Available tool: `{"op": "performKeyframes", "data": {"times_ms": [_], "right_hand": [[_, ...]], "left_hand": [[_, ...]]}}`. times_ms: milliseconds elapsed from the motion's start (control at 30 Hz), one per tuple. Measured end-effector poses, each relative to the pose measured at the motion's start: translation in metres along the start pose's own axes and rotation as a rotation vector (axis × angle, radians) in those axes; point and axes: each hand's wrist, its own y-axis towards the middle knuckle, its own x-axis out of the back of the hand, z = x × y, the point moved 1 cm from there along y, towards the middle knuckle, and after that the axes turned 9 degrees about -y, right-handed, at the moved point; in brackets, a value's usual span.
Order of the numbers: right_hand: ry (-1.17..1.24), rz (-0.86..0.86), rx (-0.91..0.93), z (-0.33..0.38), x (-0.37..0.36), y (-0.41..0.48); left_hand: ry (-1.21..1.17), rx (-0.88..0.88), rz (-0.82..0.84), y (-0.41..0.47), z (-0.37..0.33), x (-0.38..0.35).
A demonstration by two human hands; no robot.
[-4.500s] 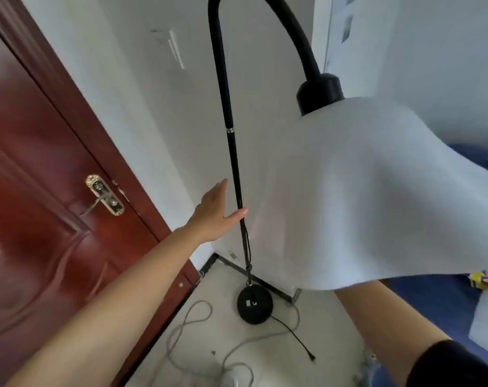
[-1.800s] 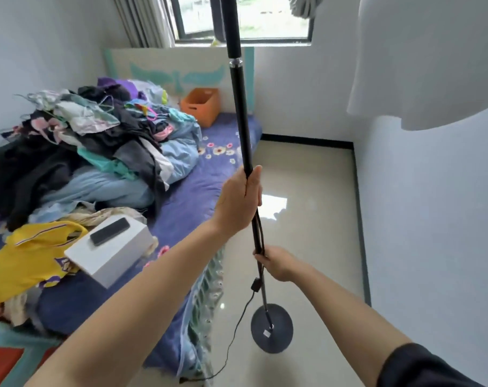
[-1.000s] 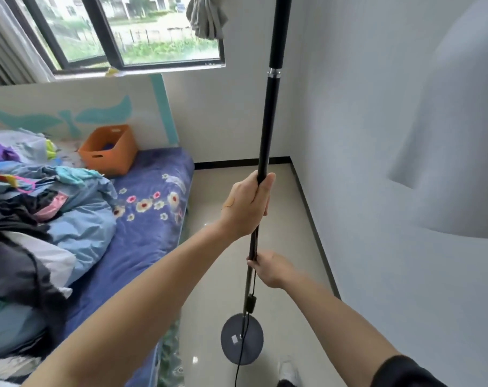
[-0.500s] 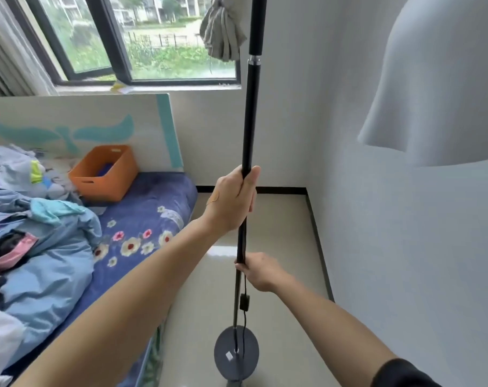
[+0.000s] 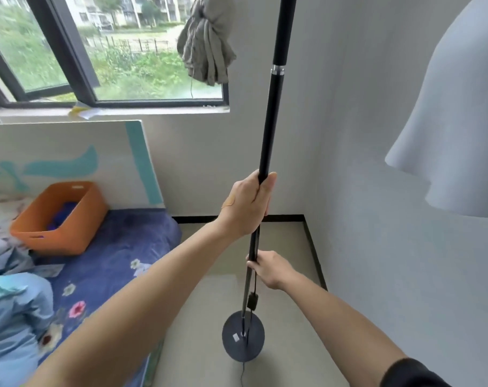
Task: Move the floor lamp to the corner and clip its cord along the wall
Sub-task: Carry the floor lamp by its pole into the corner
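The floor lamp's black pole (image 5: pixel 273 107) runs nearly upright through the middle of the view. My left hand (image 5: pixel 248 205) grips the pole at mid height. Lower down, my right hand (image 5: pixel 270 268) is closed around the pole too. The round dark base (image 5: pixel 243 339) hangs near the beige floor; I cannot tell whether it touches. The white shade (image 5: pixel 454 129) hangs at the upper right. A thin black cord (image 5: pixel 254 286) with an inline switch (image 5: pixel 252 300) drops beside the pole and trails off the bottom edge.
The room corner (image 5: pixel 304 219) with black baseboard lies just beyond the lamp. A bed with a blue flowered sheet (image 5: pixel 111 261), an orange bin (image 5: pixel 58 219) and bedding fills the left. A window (image 5: pixel 125 51) and knotted grey curtain (image 5: pixel 206 40) are above.
I took hold of the pole with both hands by the door, turned and carried the lamp along the bed. Over the last second the corner under the window has come closer.
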Motion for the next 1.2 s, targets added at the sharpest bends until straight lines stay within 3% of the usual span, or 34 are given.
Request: {"op": "performKeyframes", "data": {"times_ms": [433, 800, 1033, 1200], "right_hand": [[0.154, 0.061, 0.006, -0.112, 0.104, 0.264], [0.181, 0.025, -0.028, -0.136, 0.174, 0.425], [0.231, -0.038, -0.136, -0.148, 0.186, 0.532], [0.331, -0.087, -0.330, -0.148, 0.196, 0.586]], "left_hand": [[0.099, 0.089, 0.117, 0.257, 0.144, -0.072], [0.090, 0.085, 0.096, 0.418, 0.220, -0.066], [0.019, 0.129, 0.252, 0.508, 0.313, -0.053], [-0.071, 0.166, 0.418, 0.564, 0.371, -0.052]]}}
